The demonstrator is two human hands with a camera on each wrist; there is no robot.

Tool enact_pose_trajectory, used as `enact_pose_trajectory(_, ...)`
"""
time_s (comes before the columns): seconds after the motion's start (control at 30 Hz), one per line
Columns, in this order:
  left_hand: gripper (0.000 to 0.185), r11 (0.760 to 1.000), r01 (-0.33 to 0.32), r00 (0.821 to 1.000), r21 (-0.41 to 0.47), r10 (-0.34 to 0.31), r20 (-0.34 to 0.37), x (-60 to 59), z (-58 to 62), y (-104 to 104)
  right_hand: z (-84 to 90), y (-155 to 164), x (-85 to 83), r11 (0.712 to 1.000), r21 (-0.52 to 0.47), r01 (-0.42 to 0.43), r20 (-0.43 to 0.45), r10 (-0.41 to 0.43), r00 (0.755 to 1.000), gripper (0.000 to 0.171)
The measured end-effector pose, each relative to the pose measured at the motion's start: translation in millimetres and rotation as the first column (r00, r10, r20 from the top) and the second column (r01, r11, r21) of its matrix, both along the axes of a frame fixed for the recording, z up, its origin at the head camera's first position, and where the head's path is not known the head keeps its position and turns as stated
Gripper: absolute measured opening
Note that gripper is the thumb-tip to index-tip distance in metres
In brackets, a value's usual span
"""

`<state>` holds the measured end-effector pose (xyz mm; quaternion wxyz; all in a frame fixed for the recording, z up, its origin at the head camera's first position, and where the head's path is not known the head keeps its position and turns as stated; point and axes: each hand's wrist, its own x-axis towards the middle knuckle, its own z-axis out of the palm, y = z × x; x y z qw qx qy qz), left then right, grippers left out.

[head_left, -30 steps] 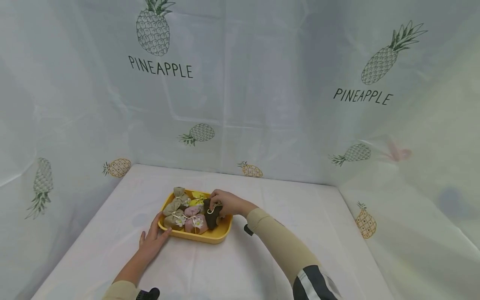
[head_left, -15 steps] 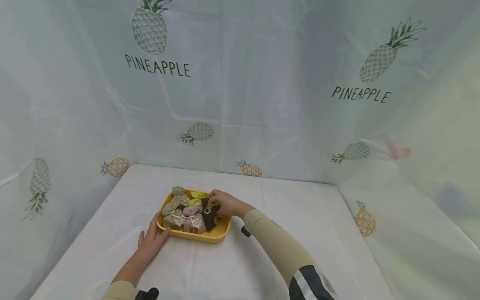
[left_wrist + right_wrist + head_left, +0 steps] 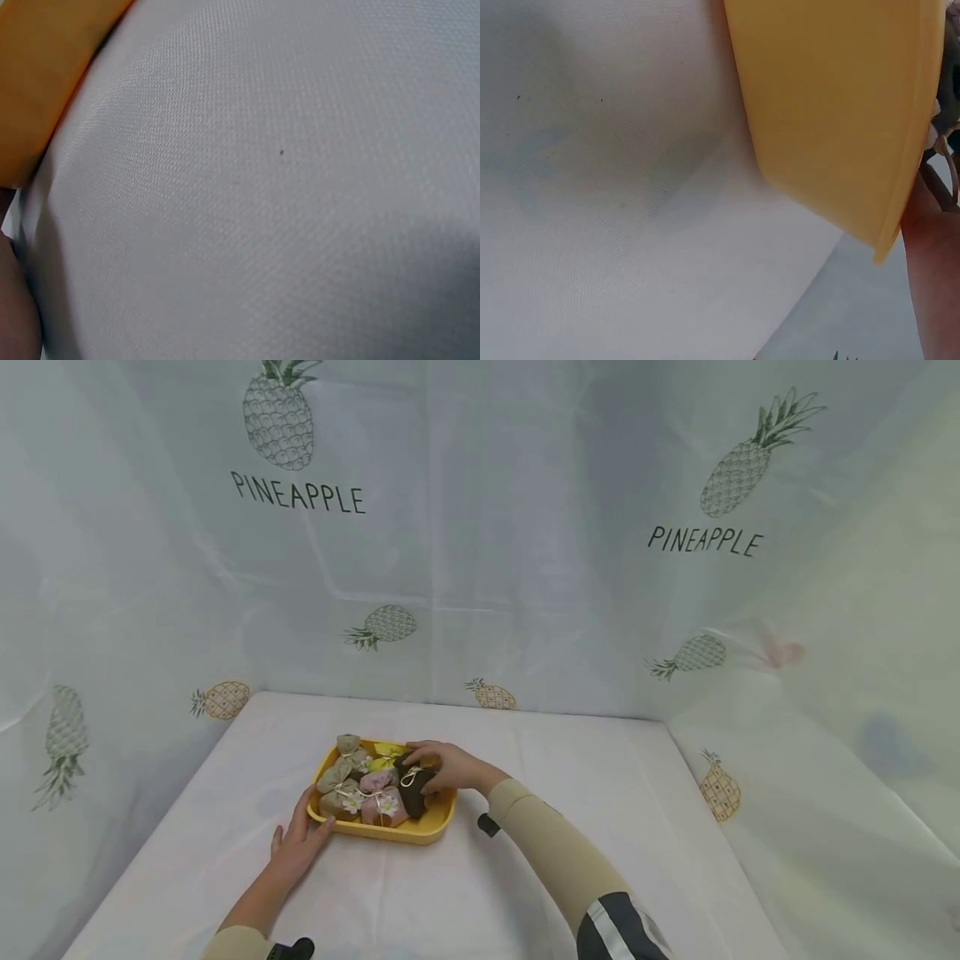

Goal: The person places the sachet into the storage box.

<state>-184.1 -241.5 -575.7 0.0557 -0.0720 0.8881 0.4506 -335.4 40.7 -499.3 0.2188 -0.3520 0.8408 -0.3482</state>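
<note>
A yellow tray point(image 3: 420, 832) sits on the white table and holds several small tied cloth pouches: beige ones point(image 3: 339, 768) at the left, pink ones with flowers point(image 3: 384, 806) at the front, a yellow one point(image 3: 387, 749) at the back. My right hand point(image 3: 442, 766) reaches into the tray's right side and grips a dark brown pouch point(image 3: 413, 781). My left hand point(image 3: 294, 843) lies flat on the table, fingers straight, touching the tray's front left corner. The wrist views show only the tray's outer wall point(image 3: 832, 112), its orange edge point(image 3: 37, 82) and the tablecloth.
A pineapple-print plastic sheet point(image 3: 480, 568) walls the table on the left, back and right. White tablecloth point(image 3: 600, 793) stretches to the right of the tray and in front of it.
My right hand has shifted slightly left and lower in the tray with the dark pouch. The left hand has stayed at the tray's corner.
</note>
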Motion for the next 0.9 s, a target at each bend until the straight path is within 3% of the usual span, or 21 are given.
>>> enact_pose_trajectory(0.3, 0.084, 1.0, 0.0, 1.0, 0.0, 0.0, 0.011, -1.9, -3.7, -5.6, 8.5, 10.6, 4.5, 0.997, -0.059, 0.054, 0.039, -0.052, 0.998, 0.055)
enact_pose_trajectory(0.67, 0.084, 0.999, -0.03, 0.993, -0.028, 0.027, -0.118, 8.3, -15.6, -16.5, 13.3, 34.8, 14.9, 0.987, -0.152, 0.042, 0.044, -0.035, 0.998, 0.058)
enact_pose_trajectory(0.8, 0.085, 0.998, -0.038, 0.982, -0.058, 0.026, -0.186, 14.5, -11.9, -20.9, 16.6, 44.5, 21.8, 0.987, -0.152, 0.047, 0.032, -0.042, 0.999, 0.06)
enact_pose_trajectory(0.9, 0.087, 0.997, -0.026, 0.982, -0.077, 0.011, -0.187, 17.5, -3.0, -27.3, 18.5, 52.2, 27.3, 0.988, -0.147, 0.051, 0.022, -0.049, 0.999, 0.061)
